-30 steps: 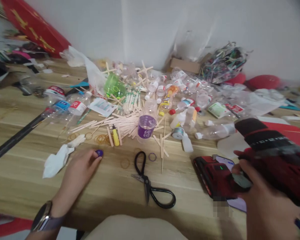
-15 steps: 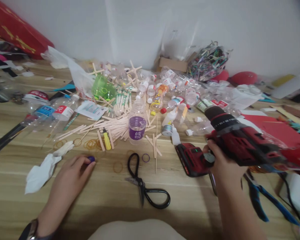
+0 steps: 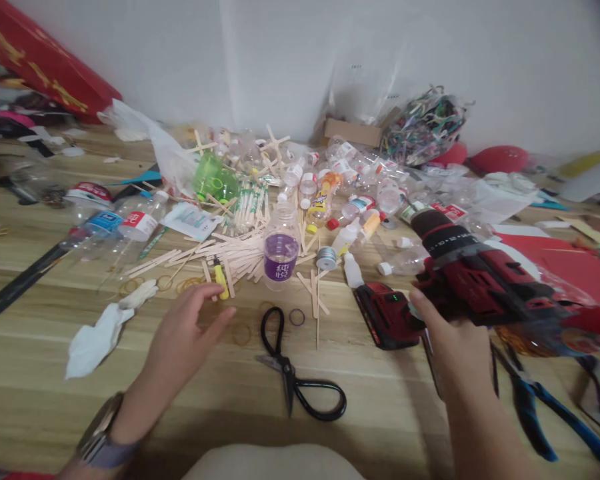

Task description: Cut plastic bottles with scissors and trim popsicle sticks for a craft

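Observation:
My right hand (image 3: 455,340) is wrapped round the handle of a red and black power drill (image 3: 485,273), which points back and left; its battery base rests by the table at right of centre. My left hand (image 3: 190,333) is over the table with thumb and fingers apart, holding nothing, close to a small yellow-handled screwdriver (image 3: 221,279). A clear bottle with a purple label (image 3: 281,253) stands upright at the centre. Black-handled scissors (image 3: 287,370) lie spread in front of it, beside a thin purple ring (image 3: 297,317).
Wooden sticks (image 3: 243,253) and plastic bottles (image 3: 363,207) crowd the middle and back. A white glove (image 3: 97,337) lies at left. Blue-handled pliers (image 3: 535,393) lie at right, near red sheets (image 3: 545,257). A wall (image 3: 280,60) rises behind.
My left hand has moved right and forward and opened; the purple cap it pinched is no longer seen. My right hand still holds the drill. The view has shifted slightly.

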Available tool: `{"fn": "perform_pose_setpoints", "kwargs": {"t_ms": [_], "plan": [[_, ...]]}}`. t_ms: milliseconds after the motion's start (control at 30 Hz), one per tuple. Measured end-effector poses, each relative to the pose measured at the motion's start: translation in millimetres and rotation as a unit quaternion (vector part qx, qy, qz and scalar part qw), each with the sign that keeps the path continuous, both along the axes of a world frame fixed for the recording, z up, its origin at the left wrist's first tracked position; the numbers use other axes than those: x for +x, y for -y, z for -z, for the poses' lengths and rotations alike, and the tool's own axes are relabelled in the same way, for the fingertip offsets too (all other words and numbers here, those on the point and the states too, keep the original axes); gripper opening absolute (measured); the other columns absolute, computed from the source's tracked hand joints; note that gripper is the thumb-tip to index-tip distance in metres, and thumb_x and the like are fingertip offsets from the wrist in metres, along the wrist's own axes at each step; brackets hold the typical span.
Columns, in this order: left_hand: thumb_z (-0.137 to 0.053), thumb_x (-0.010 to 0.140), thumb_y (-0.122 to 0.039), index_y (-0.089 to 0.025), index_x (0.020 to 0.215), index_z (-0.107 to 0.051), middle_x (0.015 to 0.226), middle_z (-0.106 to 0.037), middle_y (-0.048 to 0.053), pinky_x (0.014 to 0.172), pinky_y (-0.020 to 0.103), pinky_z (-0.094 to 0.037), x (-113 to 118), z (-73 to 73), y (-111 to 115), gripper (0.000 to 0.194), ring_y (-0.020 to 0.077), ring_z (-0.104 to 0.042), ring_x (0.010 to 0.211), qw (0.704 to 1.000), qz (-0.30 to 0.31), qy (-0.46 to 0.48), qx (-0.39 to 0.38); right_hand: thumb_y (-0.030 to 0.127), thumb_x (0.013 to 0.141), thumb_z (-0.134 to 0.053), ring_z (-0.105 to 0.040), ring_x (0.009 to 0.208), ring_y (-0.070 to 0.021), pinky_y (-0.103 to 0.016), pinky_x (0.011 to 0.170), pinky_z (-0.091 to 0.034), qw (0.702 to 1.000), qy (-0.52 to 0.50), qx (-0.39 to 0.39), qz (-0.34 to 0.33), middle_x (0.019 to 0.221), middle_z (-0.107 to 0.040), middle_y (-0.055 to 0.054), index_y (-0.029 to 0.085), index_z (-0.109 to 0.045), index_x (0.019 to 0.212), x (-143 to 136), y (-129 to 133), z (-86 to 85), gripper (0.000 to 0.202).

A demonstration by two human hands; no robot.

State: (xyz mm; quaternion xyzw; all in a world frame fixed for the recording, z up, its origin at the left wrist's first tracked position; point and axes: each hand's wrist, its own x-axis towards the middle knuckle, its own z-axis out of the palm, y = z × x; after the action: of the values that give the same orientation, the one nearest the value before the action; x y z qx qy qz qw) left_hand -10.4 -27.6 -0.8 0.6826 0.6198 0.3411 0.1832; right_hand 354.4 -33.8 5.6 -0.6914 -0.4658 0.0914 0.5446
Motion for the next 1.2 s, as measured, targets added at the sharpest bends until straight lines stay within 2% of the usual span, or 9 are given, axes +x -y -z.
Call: {"fn": "perform_pose_setpoints", "kwargs": {"t_ms": [100,200,300,400,500,700,933,1100,1200], "plan": [[-0.074,0.075,-0.043,-0.021,0.119,-0.057,0.123,-0.065,0.012,0.102,0.046,-0.043,25.4,-9.3,-17.9,0.052,0.031,-0.059,0.115,0.993,0.005,0.117,-0.009,0.046,0.069,-0.077,-0.064,0.104,-0.0324,-0.049,0.099,-0.045,0.999,-0.033,-0.022,-0.004,0.102,-0.07,-0.014,0.015,-0.068,0.098,-3.9,26.5,14.8,0.043],[-0.087,0.061,-0.034,-0.021,0.134,-0.048,0.14,-0.054,0.016,0.11,0.044,-0.035,49.4,-7.7,-37.8,0.084,0.0319,-0.049,0.131,0.966,0.019,0.256,0.02,0.054,0.076,-0.07,-0.055,0.122,-0.035,-0.054,0.105,-0.04,0.995,-0.073,-0.029,0.064,0.134,-0.057,-0.018,0.016,-0.057,0.129,-10.8,58.5,34.6,0.067],[-0.093,0.05,-0.024,-0.02,0.14,-0.04,0.146,-0.046,0.018,0.114,0.042,-0.029,71.5,1.4,-55.6,0.104,0.0329,-0.039,0.14,0.945,0.053,0.323,0.02,0.054,0.086,-0.059,-0.059,0.116,-0.0355,-0.055,0.099,-0.045,0.992,0.072,-0.057,0.086,0.124,-0.063,-0.018,0.015,-0.061,0.124,-23.1,82.6,45.4,0.054],[-0.093,0.051,-0.024,-0.021,0.137,-0.042,0.139,-0.051,0.016,0.11,0.038,-0.033,87.7,7.8,-69.4,0.1,0.0308,-0.047,0.133,0.931,0.048,0.361,0.02,0.037,0.093,-0.055,-0.068,0.096,-0.0265,-0.038,0.081,-0.057,0.971,0.197,-0.054,-0.123,0.104,-0.071,-0.01,0.022,-0.066,0.109,-44.8,89.5,49.0,0.025],[-0.089,0.06,-0.027,-0.021,0.129,-0.05,0.125,-0.061,0.012,0.103,0.034,-0.04,91.9,4.8,-78.0,0.08,0.0262,-0.057,0.119,0.926,0.031,0.377,0.011,0.019,0.088,-0.058,-0.068,0.098,-0.0235,-0.034,0.083,-0.058,0.885,0.276,-0.06,-0.371,0.107,-0.071,-0.006,0.026,-0.064,0.116,-74.6,83.5,61.9,0.03],[-0.085,0.067,-0.03,-0.022,0.121,-0.059,0.11,-0.069,0.005,0.084,0.028,-0.05,62.4,-9.9,-68.9,0.061,0.0192,-0.066,0.096,0.869,0.038,0.493,-0.028,-0.004,0.056,-0.061,-0.067,0.082,-0.0256,-0.04,0.079,-0.058,0.843,0.386,-0.035,-0.374,0.091,-0.07,-0.003,0.023,-0.063,0.117,-109.1,68.4,110.1,0.066],[-0.077,0.074,-0.048,-0.019,0.109,-0.064,0.086,-0.071,0.001,0.069,0.028,-0.051,32.1,1.7,-38.5,0.048,0.017,-0.065,0.074,0.829,0.032,0.549,-0.102,-0.005,0.061,-0.051,-0.069,0.088,-0.0239,-0.034,0.079,-0.057,0.781,0.424,-0.108,-0.445,0.1,-0.069,-0.007,0.018,-0.06,0.121,-102.5,61.8,84.4,0.065],[-0.075,0.07,-0.062,-0.016,0.112,-0.067,0.08,-0.073,0.005,0.062,0.031,-0.049,25.4,8.4,-29.6,0.063,0.0236,-0.069,0.074,0.792,0.036,0.592,-0.144,-0.002,0.056,-0.047,-0.066,0.088,-0.0243,-0.033,0.078,-0.053,0.821,0.325,-0.183,-0.433,0.096,-0.067,-0.007,0.019,-0.059,0.102,-107.5,66.6,78.8,0.052],[-0.075,0.069,-0.062,-0.016,0.114,-0.067,0.082,-0.075,0.006,0.062,0.032,-0.049,22.2,13.3,-27.5,0.064,0.0247,-0.069,0.075,0.776,0.04,0.611,-0.15,0.004,0.069,-0.047,-0.064,0.075,-0.0185,-0.028,0.07,-0.051,0.862,0.204,-0.211,-0.414,0.087,-0.064,-0.003,0.022,-0.052,0.095,-102.7,72.3,68.8,0.032]]}}
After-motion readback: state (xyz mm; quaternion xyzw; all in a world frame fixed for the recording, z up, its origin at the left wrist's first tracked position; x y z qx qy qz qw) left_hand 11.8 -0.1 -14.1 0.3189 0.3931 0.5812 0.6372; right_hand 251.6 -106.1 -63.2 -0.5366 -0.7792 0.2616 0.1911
